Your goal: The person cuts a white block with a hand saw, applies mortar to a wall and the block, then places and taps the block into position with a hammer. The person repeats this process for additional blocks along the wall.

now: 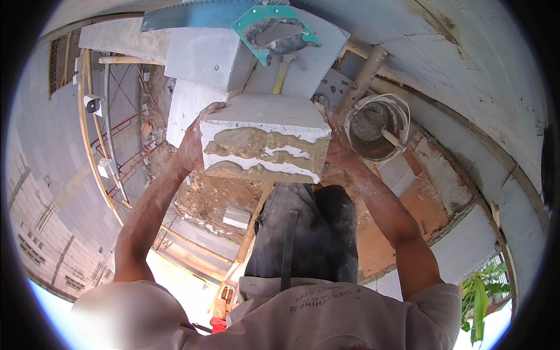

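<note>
1 pale block, mortar on its near face, is clamped between left hand and right hand; right grip part-hidden, probably fingers-behind. Handsaw beyond, bucket to the right.

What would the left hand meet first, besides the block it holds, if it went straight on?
Likely the pale block beyond the left hand, though depth is unclear.

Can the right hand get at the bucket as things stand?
Probably not: the right hand is holding one end of the mortar-smeared block. Freed, it might; the bucket shows to its right, mouth open.
</note>
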